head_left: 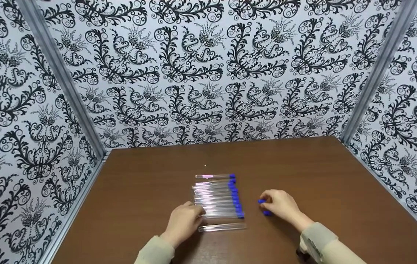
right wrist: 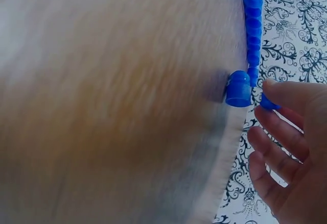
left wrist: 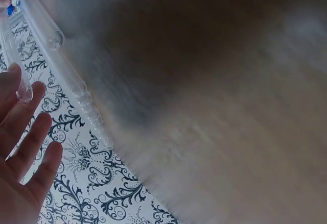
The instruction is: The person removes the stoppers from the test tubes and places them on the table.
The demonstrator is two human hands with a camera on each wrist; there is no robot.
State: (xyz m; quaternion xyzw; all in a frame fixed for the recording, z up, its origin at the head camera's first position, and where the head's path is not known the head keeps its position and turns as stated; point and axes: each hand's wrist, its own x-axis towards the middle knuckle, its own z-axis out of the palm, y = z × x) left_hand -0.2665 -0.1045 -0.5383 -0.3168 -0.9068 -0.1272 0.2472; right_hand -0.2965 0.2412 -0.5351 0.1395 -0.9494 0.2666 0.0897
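Observation:
My left hand (head_left: pixel 184 223) is at the left ends of a row of clear test tubes (head_left: pixel 214 200) with blue caps. Seen from the left wrist, its thumb and index finger pinch a clear tube (left wrist: pixel 24 92) near its rounded end. An uncapped tube (head_left: pixel 222 227) lies on the table just in front of the row. Right of the row, my right hand (head_left: pixel 281 205) pinches a small blue cap (right wrist: pixel 269 103) between thumb and fingers, partly hidden by the thumb. Another blue cap (right wrist: pixel 238 90) rests on the table close beside those fingers.
The brown wooden table (head_left: pixel 146 172) carries the row near its middle, with all the capped ends facing right. Patterned black-and-white panels (head_left: pixel 208 73) in metal frames close off the back and both sides.

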